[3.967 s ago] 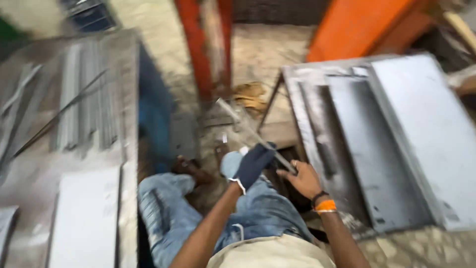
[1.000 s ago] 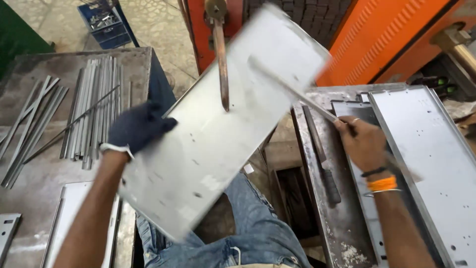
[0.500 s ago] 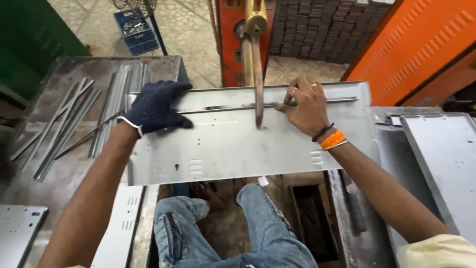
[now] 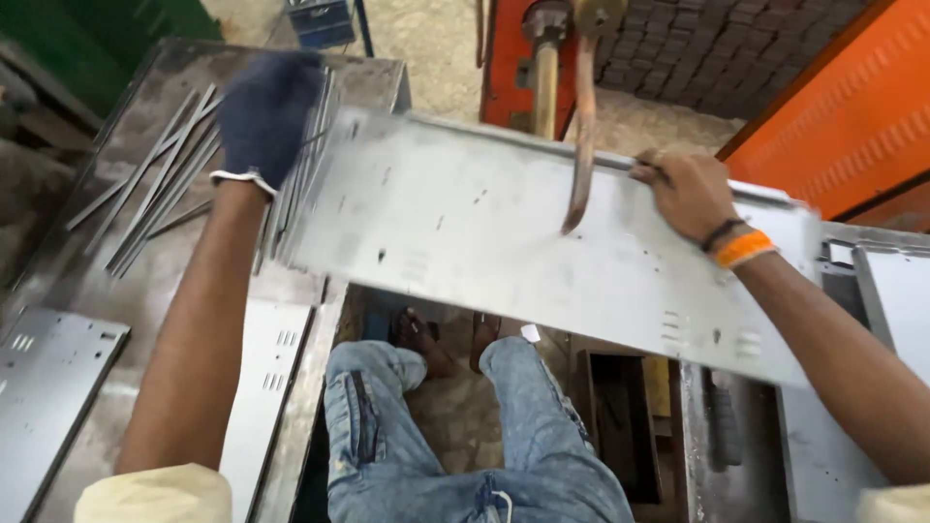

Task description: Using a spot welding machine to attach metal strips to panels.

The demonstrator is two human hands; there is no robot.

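Slid leftward and tilted since half a second ago: sheet [image 4: 542,257], long axis across the body, spanning bench [image 4: 87,281] edge to right rack. Gripped at far corners by gloved left hand [image 4: 266,116] and bare right hand [image 4: 688,189]. Copper electrode [image 4: 581,126] touching near right hand. Strips [image 4: 155,184] left.

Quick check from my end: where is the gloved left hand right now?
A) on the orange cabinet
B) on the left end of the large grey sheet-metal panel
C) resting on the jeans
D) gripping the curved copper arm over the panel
B: the left hand in its dark glove sits at the left end of the large grey sheet-metal panel, while the bare right hand holds its far edge.
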